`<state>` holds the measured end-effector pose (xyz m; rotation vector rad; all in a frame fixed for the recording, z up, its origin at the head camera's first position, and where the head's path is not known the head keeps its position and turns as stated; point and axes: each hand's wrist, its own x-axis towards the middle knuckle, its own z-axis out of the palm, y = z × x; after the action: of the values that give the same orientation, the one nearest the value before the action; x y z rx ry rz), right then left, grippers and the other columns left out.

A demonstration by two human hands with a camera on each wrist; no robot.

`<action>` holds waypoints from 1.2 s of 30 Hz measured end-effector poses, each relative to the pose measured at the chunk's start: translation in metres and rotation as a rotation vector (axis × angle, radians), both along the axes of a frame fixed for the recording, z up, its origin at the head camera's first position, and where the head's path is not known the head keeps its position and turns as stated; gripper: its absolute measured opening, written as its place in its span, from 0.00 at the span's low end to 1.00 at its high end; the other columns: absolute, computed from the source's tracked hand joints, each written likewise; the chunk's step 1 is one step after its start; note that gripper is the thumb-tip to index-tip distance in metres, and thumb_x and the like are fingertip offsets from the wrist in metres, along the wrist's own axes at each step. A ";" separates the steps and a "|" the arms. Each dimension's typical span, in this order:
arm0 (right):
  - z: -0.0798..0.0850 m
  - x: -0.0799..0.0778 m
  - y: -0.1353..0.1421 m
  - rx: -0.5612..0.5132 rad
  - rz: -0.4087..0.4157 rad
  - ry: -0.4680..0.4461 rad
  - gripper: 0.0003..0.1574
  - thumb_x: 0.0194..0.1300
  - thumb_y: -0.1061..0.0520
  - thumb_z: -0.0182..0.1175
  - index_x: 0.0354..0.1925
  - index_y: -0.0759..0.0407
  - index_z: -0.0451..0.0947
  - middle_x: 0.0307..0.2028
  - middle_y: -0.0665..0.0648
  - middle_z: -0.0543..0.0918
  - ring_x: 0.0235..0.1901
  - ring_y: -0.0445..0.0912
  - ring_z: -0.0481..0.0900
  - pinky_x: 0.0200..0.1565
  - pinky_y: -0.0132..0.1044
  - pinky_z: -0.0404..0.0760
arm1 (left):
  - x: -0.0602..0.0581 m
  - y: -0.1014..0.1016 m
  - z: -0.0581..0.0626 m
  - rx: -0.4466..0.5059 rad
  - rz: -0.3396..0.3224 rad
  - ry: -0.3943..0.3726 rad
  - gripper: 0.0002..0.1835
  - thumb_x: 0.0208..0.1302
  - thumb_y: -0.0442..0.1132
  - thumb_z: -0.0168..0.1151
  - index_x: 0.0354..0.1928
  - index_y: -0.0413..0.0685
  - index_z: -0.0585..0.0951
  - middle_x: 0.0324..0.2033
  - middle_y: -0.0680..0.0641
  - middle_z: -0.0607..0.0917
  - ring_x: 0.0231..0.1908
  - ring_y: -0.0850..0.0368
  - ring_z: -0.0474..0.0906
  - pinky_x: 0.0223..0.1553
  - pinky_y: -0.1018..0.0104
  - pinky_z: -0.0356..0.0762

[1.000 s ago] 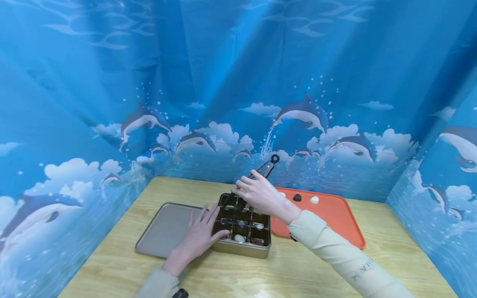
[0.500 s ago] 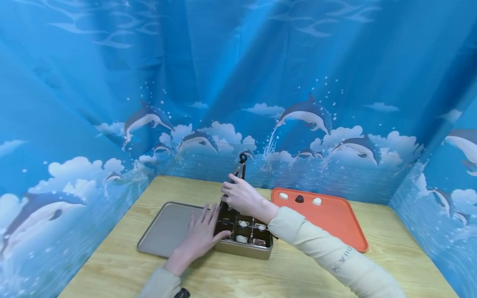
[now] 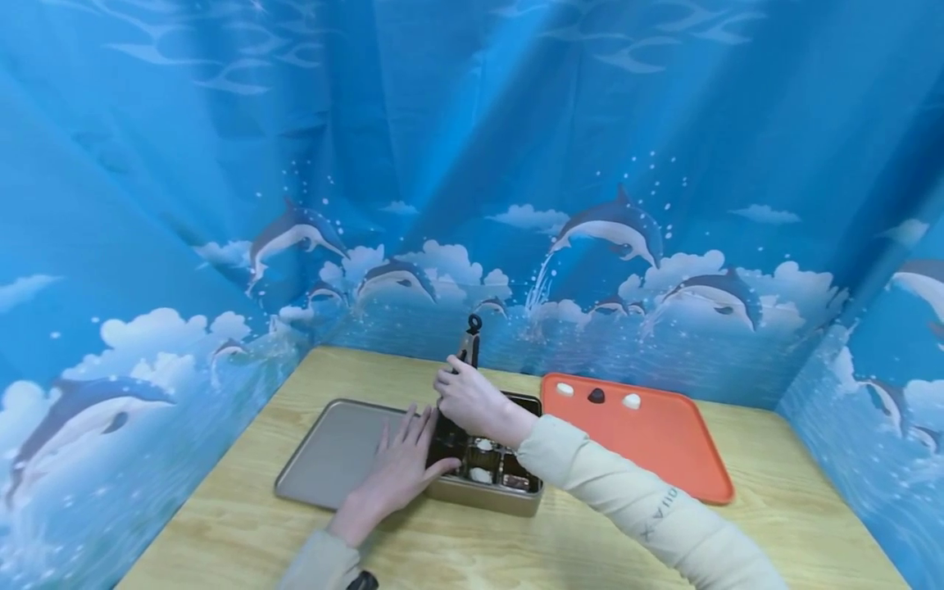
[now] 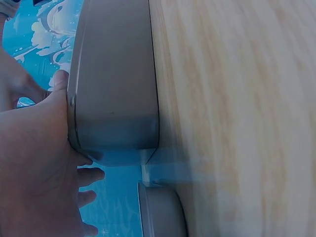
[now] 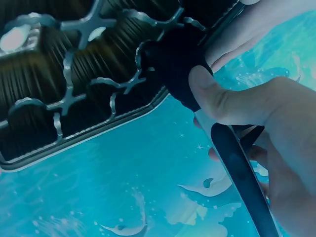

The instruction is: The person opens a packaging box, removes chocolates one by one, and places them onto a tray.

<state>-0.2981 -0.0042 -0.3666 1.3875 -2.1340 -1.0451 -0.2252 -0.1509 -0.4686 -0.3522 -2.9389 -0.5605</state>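
My right hand (image 3: 472, 403) grips a pair of black and silver tongs (image 3: 470, 348), its thumb pressed along one arm in the right wrist view. The dark tongs' head (image 5: 170, 64) reaches down into a far-left compartment of a bronze-coloured tin (image 3: 483, 497); whatever lies between its tips is hidden. Wavy dividers (image 5: 69, 101) split the tin into small cells, some with white chocolates (image 3: 481, 475) or a brown wrapped-looking piece (image 3: 516, 482). Fingers spread, my left hand (image 3: 398, 474) rests over the tin's left rim, thumb along the front edge.
An orange tray (image 3: 656, 447) stands right of the tin, with a white piece (image 3: 565, 390), a dark chocolate (image 3: 596, 396) and another white piece (image 3: 631, 401) near its back edge. Left of the tin lies a flat grey lid (image 3: 324, 459). A dolphin-print curtain (image 3: 413, 164) hangs behind the table.
My right hand has carried the tongs left across the tin and lowered them into the far-left cells, the tongs now more upright. The left hand has stayed on the rim.
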 end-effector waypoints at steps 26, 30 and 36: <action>-0.012 0.002 0.079 -0.461 -0.014 -0.097 0.37 0.59 0.37 0.72 0.64 0.44 0.79 0.52 0.52 0.82 0.51 0.49 0.76 0.51 0.52 0.74 | 0.004 -0.001 0.003 0.039 -0.022 -0.014 0.48 0.72 0.65 0.53 0.79 0.38 0.54 0.77 0.37 0.56 0.78 0.36 0.43 0.73 0.28 0.40; -0.017 0.002 0.087 -0.540 0.010 -0.120 0.36 0.59 0.39 0.73 0.64 0.45 0.80 0.50 0.52 0.82 0.48 0.49 0.77 0.47 0.51 0.74 | 0.002 -0.001 0.001 0.031 -0.019 -0.010 0.48 0.72 0.65 0.53 0.79 0.38 0.54 0.78 0.37 0.56 0.78 0.36 0.43 0.73 0.28 0.39; -0.019 0.001 0.098 -0.588 -0.008 -0.103 0.35 0.60 0.41 0.72 0.65 0.43 0.79 0.49 0.52 0.82 0.47 0.49 0.76 0.47 0.52 0.73 | 0.002 -0.001 -0.001 0.061 -0.038 0.025 0.47 0.71 0.63 0.55 0.78 0.36 0.55 0.77 0.36 0.56 0.77 0.33 0.45 0.72 0.26 0.39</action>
<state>-0.2971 0.0933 -0.3859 1.1552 -2.2612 -0.2973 -0.2229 -0.1523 -0.4694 -0.4064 -2.8890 -0.6447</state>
